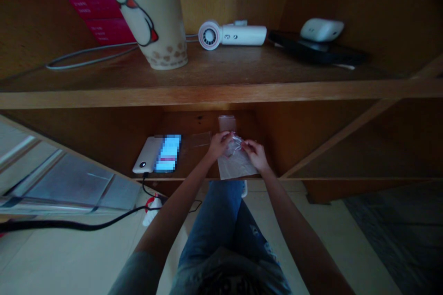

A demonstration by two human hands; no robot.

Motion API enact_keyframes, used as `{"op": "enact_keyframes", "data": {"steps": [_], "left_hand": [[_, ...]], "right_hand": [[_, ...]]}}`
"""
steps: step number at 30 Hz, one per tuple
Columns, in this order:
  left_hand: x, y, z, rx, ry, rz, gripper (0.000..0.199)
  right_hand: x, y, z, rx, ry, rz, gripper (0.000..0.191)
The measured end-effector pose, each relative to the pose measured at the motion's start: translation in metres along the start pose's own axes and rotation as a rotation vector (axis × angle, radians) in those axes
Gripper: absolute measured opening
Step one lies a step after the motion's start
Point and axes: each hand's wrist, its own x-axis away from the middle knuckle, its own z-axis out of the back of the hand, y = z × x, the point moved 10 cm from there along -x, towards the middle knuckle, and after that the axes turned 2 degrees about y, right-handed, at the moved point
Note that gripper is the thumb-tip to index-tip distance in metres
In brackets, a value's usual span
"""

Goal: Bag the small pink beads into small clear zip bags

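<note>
In the lower shelf compartment, a small crinkled clear plastic bag (236, 144) is stretched between my two hands. My left hand (218, 144) pinches its left side with thumb and fingers. On the opposite side, the fingers of my right hand (255, 153) are closed on the bag's edge. What lies inside the bag is too small to make out. Under my hands is a whitish, translucent flat sheet or bag (235, 168). Just beyond them lies a small clear piece of plastic (227, 122), and a thin transparent piece (200, 139) rests left of my left hand.
A lit phone (168, 153) lies beside a white device (145, 156) with a black cable. On the upper shelf stand a bubble tea cup (159, 18), a white handheld fan (242, 35), and a white case (321, 30) on a dark flat object. The shelf edge (221, 94) crosses above my hands.
</note>
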Motion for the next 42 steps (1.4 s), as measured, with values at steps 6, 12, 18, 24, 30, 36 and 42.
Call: {"op": "enact_keyframes", "data": {"steps": [6, 12, 18, 24, 30, 36, 42], "left_hand": [[0.0, 0.003, 0.0, -0.028, 0.007, -0.031, 0.034], [0.0, 0.0, 0.0, -0.003, -0.003, -0.029, 0.037], [-0.001, 0.009, -0.005, 0.027, -0.062, -0.083, 0.028], [0.001, 0.013, -0.009, 0.03, -0.068, -0.065, 0.023], [0.001, 0.016, -0.012, 0.029, -0.016, -0.064, 0.019], [0.001, 0.014, -0.023, 0.121, -0.104, -0.031, 0.021], [0.0, 0.017, -0.027, 0.049, -0.116, -0.088, 0.018]], "right_hand": [[-0.001, 0.002, 0.005, -0.063, 0.046, -0.042, 0.028], [-0.001, 0.007, 0.002, -0.103, 0.021, -0.049, 0.029], [0.0, 0.003, 0.004, -0.103, 0.025, -0.039, 0.032], [0.0, 0.0, 0.004, -0.112, 0.024, -0.047, 0.032], [-0.001, 0.0, 0.006, -0.112, 0.048, -0.016, 0.034], [-0.001, 0.001, 0.007, -0.095, 0.054, -0.021, 0.035], [-0.001, -0.002, 0.004, -0.097, 0.03, -0.01, 0.027]]}}
